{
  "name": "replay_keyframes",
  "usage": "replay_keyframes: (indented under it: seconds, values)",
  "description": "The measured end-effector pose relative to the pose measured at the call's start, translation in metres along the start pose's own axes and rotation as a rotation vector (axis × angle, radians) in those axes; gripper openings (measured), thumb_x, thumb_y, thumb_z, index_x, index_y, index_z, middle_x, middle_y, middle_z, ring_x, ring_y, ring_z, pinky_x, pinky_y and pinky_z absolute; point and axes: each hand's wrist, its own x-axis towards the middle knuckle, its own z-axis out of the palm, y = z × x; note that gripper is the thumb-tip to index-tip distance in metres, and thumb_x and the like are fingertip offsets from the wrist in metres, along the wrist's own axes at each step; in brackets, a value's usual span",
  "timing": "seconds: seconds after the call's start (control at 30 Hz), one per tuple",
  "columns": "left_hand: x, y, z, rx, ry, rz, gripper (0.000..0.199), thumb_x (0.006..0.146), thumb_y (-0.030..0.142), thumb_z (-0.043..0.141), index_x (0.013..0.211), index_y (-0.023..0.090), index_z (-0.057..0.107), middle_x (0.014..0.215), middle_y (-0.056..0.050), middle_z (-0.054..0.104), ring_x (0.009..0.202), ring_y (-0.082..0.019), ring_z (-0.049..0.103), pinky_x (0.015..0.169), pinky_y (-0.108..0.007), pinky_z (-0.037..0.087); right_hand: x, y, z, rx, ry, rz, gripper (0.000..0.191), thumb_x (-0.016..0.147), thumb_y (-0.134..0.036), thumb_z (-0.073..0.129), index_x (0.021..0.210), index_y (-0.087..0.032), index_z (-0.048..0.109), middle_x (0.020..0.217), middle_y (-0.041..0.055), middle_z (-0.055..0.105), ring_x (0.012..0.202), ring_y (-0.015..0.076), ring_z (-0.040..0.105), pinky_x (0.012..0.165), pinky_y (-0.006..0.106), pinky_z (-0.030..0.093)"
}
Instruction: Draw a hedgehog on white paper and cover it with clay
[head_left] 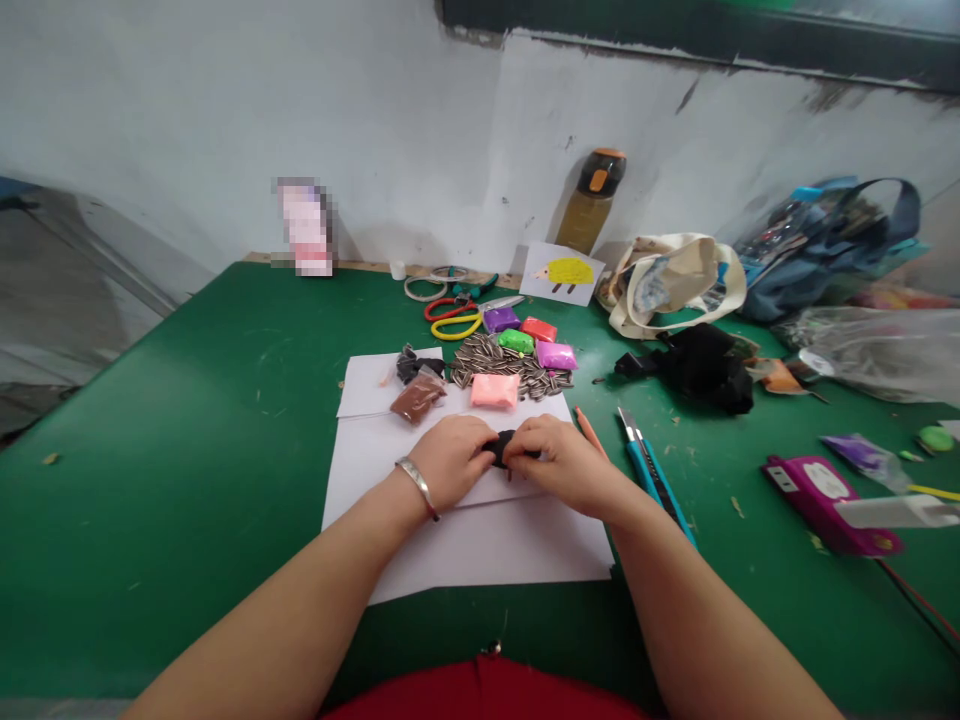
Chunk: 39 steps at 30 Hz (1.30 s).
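Note:
Over white paper sheets point(450, 550), both hands pinch a lump of black modelling clay point(500, 447). My left hand point(452, 455), with a bracelet at its wrist, grips the lump's left side. On the other side my right hand point(559, 455) closes its fingers on it, hiding part of it. A small brown bit point(510, 476) shows just under the lump. Beyond the hands lie a brown clay packet point(418, 396), a crumpled black packet point(417, 366) and a peach clay packet point(495, 391). An orange pencil point(590, 430) lies beside my right hand.
Behind are sunflower seeds point(480, 358), scissors point(457, 318) and a hedgehog drawing point(562, 274) near a bottle point(589, 205). A teal utility knife point(652, 475), a black bag point(705, 367), a cream tote point(675, 285) and a magenta device point(832, 503) are on the right.

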Motion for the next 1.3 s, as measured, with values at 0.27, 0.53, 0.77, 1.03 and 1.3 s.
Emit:
replay_keyframes:
  seconds: [0.27,0.53,0.77,1.03,1.3]
  values:
    - [0.0,-0.002,0.002,-0.029,-0.027,-0.001,0.018,0.081,0.015,0.059,0.096,0.017,0.069,0.103,-0.007,0.066,0.099,-0.022,0.058,0.092,-0.034,0.043,0.005,0.006,0.012,-0.067,-0.044,-0.002,0.017,0.081,-0.017,0.058,0.073,-0.025,0.07,0.078,-0.0013,0.066,0.082,0.0165,0.053,0.078,0.031,0.034]
    - [0.0,-0.002,0.001,-0.048,-0.028,0.006,0.016,0.081,0.015,0.06,0.093,0.016,0.07,0.099,-0.006,0.067,0.096,-0.021,0.058,0.09,-0.034,0.044,0.005,0.005,0.016,-0.126,-0.031,0.028,0.008,0.078,-0.018,0.063,0.074,-0.023,0.068,0.078,-0.0005,0.064,0.082,0.0171,0.05,0.077,0.031,0.032]
    - [0.0,-0.001,0.001,-0.042,-0.029,0.0,0.017,0.081,0.017,0.059,0.095,0.017,0.069,0.101,-0.007,0.066,0.098,-0.022,0.058,0.091,-0.035,0.044,0.005,0.006,0.013,-0.166,-0.059,-0.027,0.014,0.083,-0.018,0.059,0.075,-0.023,0.07,0.077,0.0001,0.064,0.08,0.0169,0.049,0.076,0.031,0.032]
    - [-0.001,-0.001,0.001,-0.046,-0.004,-0.007,0.017,0.08,0.016,0.059,0.095,0.016,0.068,0.103,-0.008,0.066,0.099,-0.022,0.058,0.091,-0.035,0.044,-0.005,-0.007,0.008,-0.275,-0.04,-0.11,0.02,0.086,-0.014,0.055,0.081,-0.023,0.072,0.084,0.0021,0.068,0.082,0.0188,0.049,0.08,0.035,0.033]
    - [-0.001,-0.003,0.001,-0.041,-0.016,0.016,0.019,0.08,0.016,0.06,0.098,0.014,0.067,0.103,-0.009,0.066,0.098,-0.023,0.058,0.091,-0.037,0.044,-0.013,-0.002,-0.005,-0.283,-0.054,-0.067,0.028,0.085,-0.009,0.047,0.088,-0.024,0.071,0.085,0.0022,0.069,0.083,0.0185,0.057,0.085,0.036,0.035]
